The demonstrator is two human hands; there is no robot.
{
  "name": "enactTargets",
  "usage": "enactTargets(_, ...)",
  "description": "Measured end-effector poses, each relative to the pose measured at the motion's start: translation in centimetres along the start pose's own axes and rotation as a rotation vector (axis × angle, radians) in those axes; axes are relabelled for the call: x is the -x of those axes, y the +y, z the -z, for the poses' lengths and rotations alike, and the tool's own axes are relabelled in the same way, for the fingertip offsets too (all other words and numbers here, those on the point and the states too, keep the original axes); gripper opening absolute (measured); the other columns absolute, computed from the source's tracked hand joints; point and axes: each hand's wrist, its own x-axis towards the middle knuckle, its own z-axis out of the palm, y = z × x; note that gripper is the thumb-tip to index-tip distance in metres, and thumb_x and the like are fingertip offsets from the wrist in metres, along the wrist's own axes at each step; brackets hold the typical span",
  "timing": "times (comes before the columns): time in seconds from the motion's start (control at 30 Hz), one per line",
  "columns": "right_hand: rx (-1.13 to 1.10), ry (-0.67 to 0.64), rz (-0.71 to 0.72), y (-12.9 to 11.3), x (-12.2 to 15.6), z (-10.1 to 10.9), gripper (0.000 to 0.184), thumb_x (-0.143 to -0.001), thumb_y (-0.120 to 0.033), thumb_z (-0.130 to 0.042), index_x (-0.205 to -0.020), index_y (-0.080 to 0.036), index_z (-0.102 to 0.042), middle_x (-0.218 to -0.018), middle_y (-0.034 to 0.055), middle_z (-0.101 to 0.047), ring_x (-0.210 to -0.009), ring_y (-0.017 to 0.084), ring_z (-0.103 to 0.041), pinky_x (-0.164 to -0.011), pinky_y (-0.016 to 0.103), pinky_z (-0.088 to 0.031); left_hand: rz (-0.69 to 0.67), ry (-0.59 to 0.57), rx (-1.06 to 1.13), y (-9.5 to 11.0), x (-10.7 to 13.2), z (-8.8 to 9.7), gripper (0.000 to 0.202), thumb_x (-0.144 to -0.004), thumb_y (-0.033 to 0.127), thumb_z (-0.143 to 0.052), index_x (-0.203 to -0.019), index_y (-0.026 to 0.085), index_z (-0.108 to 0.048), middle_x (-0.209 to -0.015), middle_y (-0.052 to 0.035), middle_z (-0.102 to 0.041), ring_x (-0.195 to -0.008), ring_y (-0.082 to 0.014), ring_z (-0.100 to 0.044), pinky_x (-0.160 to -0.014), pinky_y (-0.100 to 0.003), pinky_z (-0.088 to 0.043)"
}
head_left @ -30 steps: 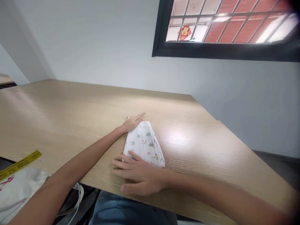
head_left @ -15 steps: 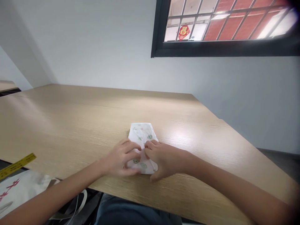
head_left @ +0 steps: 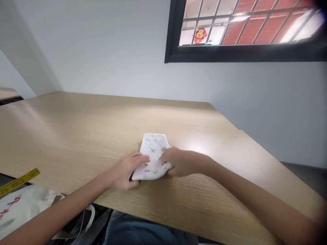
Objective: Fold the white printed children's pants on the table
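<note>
A white folded cloth (head_left: 152, 146) with small green and pink prints lies on the table in front of me. Its far end is flat and narrower, while the near edge is lifted and curls up at the right. My left hand (head_left: 129, 170) grips the near left corner, fingers on top and thumb under the edge. At the right side, my right hand (head_left: 176, 161) is closed around the near right corner, its fingertips partly hidden by the fold.
The light wood table (head_left: 89, 136) reaches back to a pale wall. A yellow printed strip (head_left: 20, 181) sticks out over the table's left front edge. Below it is a white bag (head_left: 28, 204) with red writing. A dark-framed barred window (head_left: 230, 52) is at upper right.
Both hands have closed on the cloth's near corners, having rested loosely over it before. The near edge has risen off the table and bent upward, away from me.
</note>
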Motion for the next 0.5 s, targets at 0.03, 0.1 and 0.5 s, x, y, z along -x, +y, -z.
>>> enactTargets(0.03, -0.041, -0.02, 0.017, 0.6, 0.0, 0.5, 0.009, -0.071, -0.017, -0.051, -0.074, -0.015, -0.059, -0.07, 0.0016, -0.056, -0.062, 0.013, -0.049, -0.056, 0.024, -0.036, 0.026, 0.034, 0.004, -0.2, 0.0, 0.1, 0.047, -0.069, 0.022, -0.055, -0.116, 0.02, -0.05, -0.12, -0.0075, -0.054, -0.112, -0.0251, -0.046, -0.096, -0.042, -0.035)
enactTargets(0.1, -0.119, -0.055, 0.034, 1.7, 0.0, 1.5, 0.013, -0.076, -0.023, -0.048, -0.071, -0.015, -0.058, -0.062, -0.0015, -0.052, -0.056, 0.011, -0.045, -0.053, 0.024, -0.034, 0.071, 0.099, 0.037, -0.5, -0.2, 0.2, 0.027, -0.079, 0.025, -0.051, -0.105, 0.022, -0.058, -0.113, -0.0057, -0.059, -0.11, -0.0226, -0.049, -0.095, -0.04, -0.035)
enactTargets(0.5, -0.907, -0.225, -0.014, 4.5, -0.1, 1.8, 0.023, -0.079, -0.031, -0.055, -0.092, -0.013, -0.059, -0.092, 0.0063, -0.063, -0.081, 0.014, -0.059, -0.074, 0.026, -0.047, 0.632, 0.218, 0.622, 0.6, -2.1, -0.7, 0.044, -0.087, 0.051, -0.035, -0.101, 0.013, -0.055, -0.096, -0.0068, -0.063, -0.088, -0.0214, -0.058, -0.07, -0.029, -0.047)
